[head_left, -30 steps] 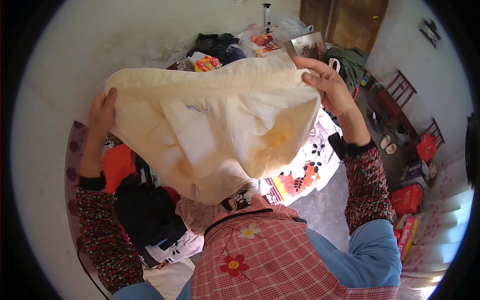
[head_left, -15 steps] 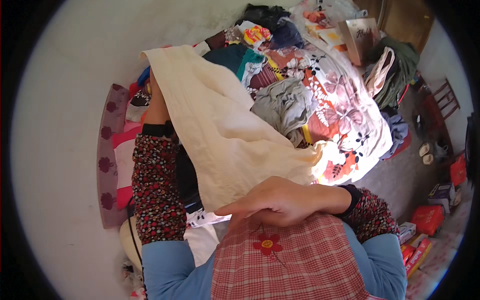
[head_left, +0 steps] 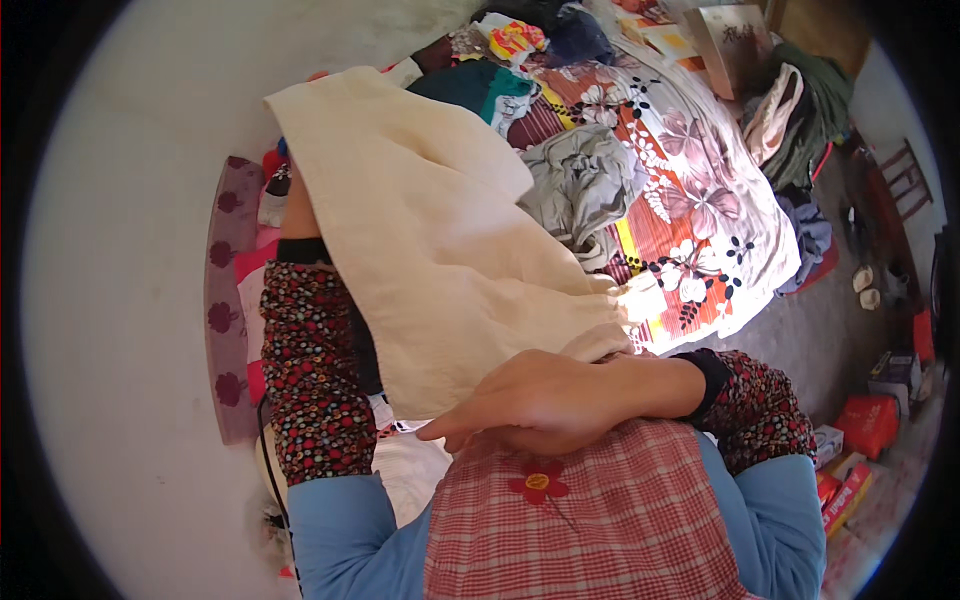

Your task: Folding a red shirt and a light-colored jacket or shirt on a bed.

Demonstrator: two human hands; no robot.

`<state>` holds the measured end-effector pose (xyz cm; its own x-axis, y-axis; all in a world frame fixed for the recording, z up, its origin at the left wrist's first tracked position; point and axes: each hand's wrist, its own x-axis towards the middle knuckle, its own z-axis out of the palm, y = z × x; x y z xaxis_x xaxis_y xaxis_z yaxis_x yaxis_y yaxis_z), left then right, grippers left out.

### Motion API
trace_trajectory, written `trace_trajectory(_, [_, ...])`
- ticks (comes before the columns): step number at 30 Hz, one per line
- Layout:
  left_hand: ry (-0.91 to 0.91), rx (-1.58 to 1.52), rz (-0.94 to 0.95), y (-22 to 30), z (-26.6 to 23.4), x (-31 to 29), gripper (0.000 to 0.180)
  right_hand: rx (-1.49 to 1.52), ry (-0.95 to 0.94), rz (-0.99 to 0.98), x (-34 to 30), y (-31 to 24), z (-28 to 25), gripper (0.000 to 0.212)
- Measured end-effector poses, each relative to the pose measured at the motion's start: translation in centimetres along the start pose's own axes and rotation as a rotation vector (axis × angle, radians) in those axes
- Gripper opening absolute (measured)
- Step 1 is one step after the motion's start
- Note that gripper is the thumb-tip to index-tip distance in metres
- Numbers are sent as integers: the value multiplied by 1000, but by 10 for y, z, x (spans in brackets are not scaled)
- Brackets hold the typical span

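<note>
A long cream cloth stretches in front of me, from the far left down to my apron. My left hand reaches up behind its far left edge; only the wrist shows, and the cloth covers the fingers. Against the cloth's near edge, my right hand is closed with the fingers bent in and the tip pointing left. The cloth sags in soft folds between my two arms, and its right end is bunched above my right wrist.
Beyond the cloth lies a bed with a floral cover. A crumpled grey garment, a green garment and a box are on it. A purple headboard stands against the left wall. Red boxes sit at the lower right.
The cloth's far end has shifted slightly left and upward, and the cloth lies a little flatter. My right hand keeps its place at the near edge. The view has turned slightly.
</note>
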<state>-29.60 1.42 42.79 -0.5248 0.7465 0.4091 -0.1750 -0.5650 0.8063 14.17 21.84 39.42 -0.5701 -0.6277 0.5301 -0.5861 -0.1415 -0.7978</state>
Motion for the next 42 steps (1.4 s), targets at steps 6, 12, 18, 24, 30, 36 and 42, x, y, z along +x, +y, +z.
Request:
trace_trajectory(6, [-173, 130, 51, -9, 63, 8, 37, 18, 15, 12, 2, 1, 3, 51])
trace_trajectory(12, [-90, 187, 62, 12, 83, 10, 37, -35, 3, 23, -1, 0, 4, 47])
trace_trajectory(18, [-173, 157, 58, 15, 105, 19, 38, -112, 4, 11, -4, -1, 4, 45])
trace_trajectory(24, [33, 347, 149, 15, 123, 22, 41, -98, 15, -12, -4, 1, 8, 44])
trace_trajectory(30, [316, 506, 232, 7, 155, 29, 39, -64, 35, -23, -6, 5, 13, 46])
trace_trajectory(36, [185, 423, 169, 8, 150, 31, 40, -68, 35, -33, -6, 7, 13, 46])
trace_trajectory(42, [48, 331, 113, 8, 137, 38, 40, -71, 35, -32, -8, 9, 11, 49])
